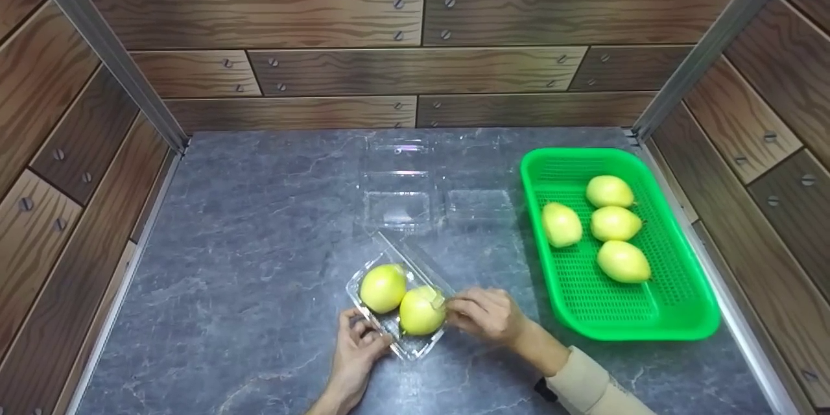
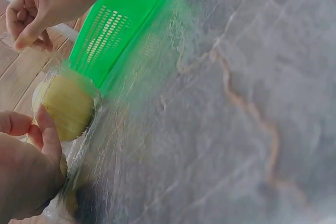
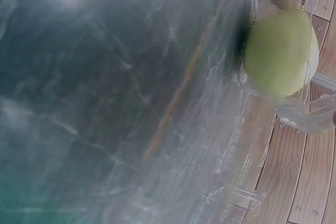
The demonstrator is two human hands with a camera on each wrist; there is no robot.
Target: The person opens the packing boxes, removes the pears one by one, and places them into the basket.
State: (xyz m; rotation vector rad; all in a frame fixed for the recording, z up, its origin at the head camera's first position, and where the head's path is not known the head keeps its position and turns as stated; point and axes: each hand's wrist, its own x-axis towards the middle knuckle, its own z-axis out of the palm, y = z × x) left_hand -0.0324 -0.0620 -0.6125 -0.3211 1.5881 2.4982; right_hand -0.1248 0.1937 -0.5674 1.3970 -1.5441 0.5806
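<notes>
A clear plastic clamshell box (image 1: 410, 355) lies slantwise near the front of the table, its lid (image 1: 415, 258) raised along the far right side. Inside sit two yellow-green pears, the left pear (image 1: 382, 288) and the right pear (image 1: 422, 312). My left hand (image 1: 355, 351) holds the box's near-left rim between thumb and fingers. At the right end my right hand (image 1: 489, 315) pinches the lid's edge with bent fingers. From the left wrist, the right hand (image 2: 44, 11) appears raised above the boxed pear (image 2: 65, 103). The right wrist view shows that pear (image 3: 281, 51) through clear plastic.
On the right stands a green perforated basket (image 1: 681, 318) with several pears, among them one pear (image 1: 561, 225) by its left wall. Behind the box lie more clear containers, one container (image 1: 397, 207) in the middle and another container (image 1: 480, 204) beside it. Wood-patterned walls (image 1: 337, 71) enclose the table.
</notes>
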